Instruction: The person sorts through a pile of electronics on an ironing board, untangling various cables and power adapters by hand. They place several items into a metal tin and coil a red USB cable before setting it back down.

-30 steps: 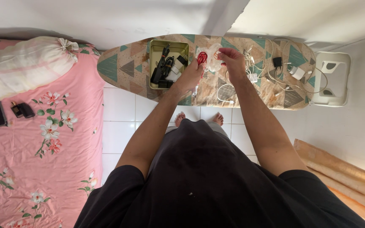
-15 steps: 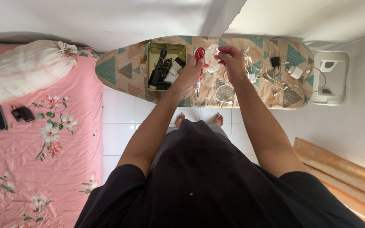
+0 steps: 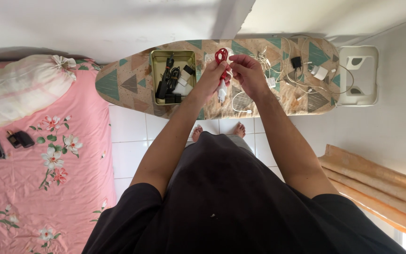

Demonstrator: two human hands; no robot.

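Hands (image 3: 231, 75) hold red cable (image 3: 222, 59) w/ white plug (image 3: 222, 92).

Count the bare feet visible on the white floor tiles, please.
2. The left foot and the right foot stand side by side under the ironing board, partly hidden by the person's dark shirt.

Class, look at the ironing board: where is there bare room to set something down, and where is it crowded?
Free: the ironing board's pointed end, left of the metal tin. Crowded: right of the hands, where white cables and chargers sprawl. The tin itself is full.
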